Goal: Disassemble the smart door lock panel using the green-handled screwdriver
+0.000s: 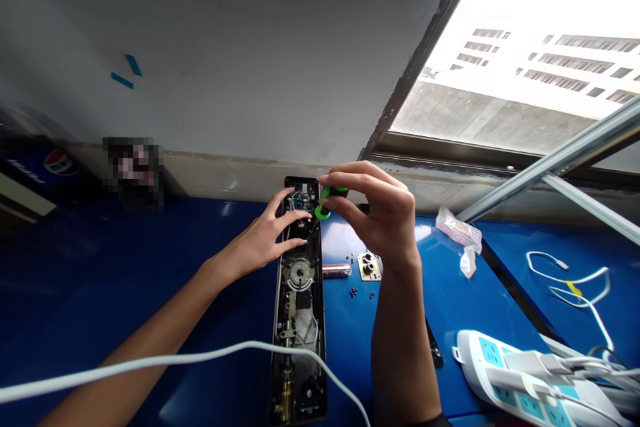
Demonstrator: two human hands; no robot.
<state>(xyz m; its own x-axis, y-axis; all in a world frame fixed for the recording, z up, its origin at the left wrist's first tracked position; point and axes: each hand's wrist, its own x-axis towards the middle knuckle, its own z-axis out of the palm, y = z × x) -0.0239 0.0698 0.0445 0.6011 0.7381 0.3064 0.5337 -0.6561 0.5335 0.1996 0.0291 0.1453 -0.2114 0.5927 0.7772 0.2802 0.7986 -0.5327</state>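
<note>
A long, narrow black casing (pixel 323 300), its insides exposed, lies lengthwise in front of me and looks like a door lock panel. It holds a blue circuit board (pixel 300 201) at the far end, a round metal part (pixel 301 273) and a brass-coloured rod (pixel 286 400). My left hand (pixel 260 240) reaches over its far half, fingers spread and resting around the board area. Between the thumb and fingers of my right hand (pixel 380 210) is a green and black screwdriver (pixel 325 205), tilted down toward the casing; its tip is hard to make out.
Beside the casing lie a square plate with round parts (pixel 369 267), small screws (pixel 354 293) and a shiny wrapped strip (pixel 337 271). A white cable (pixel 240 347) crosses over the near end. At right are a power strip (pixel 525 380), a plastic packet (pixel 457 230) and a window.
</note>
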